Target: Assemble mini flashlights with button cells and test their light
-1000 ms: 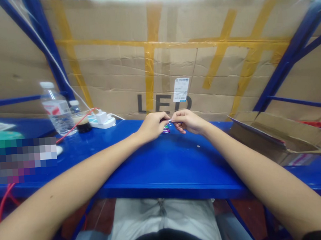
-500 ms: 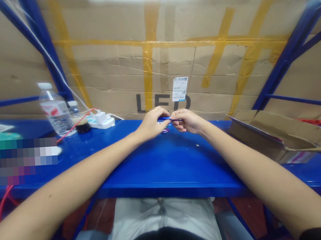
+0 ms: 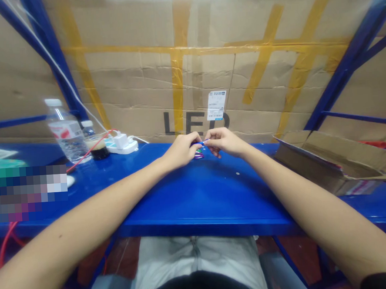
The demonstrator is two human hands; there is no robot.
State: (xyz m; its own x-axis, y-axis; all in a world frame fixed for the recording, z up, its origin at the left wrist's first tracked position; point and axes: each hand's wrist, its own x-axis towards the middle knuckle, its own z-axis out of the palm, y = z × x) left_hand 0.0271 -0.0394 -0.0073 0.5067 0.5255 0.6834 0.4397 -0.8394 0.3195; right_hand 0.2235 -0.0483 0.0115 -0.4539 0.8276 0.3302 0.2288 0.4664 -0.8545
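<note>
A slim, shiny blue pen-like stick (image 3: 198, 143) is held in the air over the table by both my hands. My left hand (image 3: 182, 150) pinches its left part between thumb and fingers. At the other end, the thumb and forefinger of my right hand (image 3: 226, 141) are closed on its thin tip, with the remaining fingers curled below. Just under my left fingertips lie several shiny slim pieces (image 3: 199, 154), green and purple, partly covered by that hand. The held stick is too small and blurred to show details.
The blue table (image 3: 196, 196) ends against a big taped cardboard box (image 3: 137, 87). To the left stand a water bottle (image 3: 68, 137), a cup of dark liquid (image 3: 99, 151) and a white power strip (image 3: 126, 146) with cables. An open carton (image 3: 312, 167) sits on the right.
My right hand has turned slightly, its fingers now nearer the stick's tip. Less of the blue stick shows on the right side. My left hand stays nearly in place.
</note>
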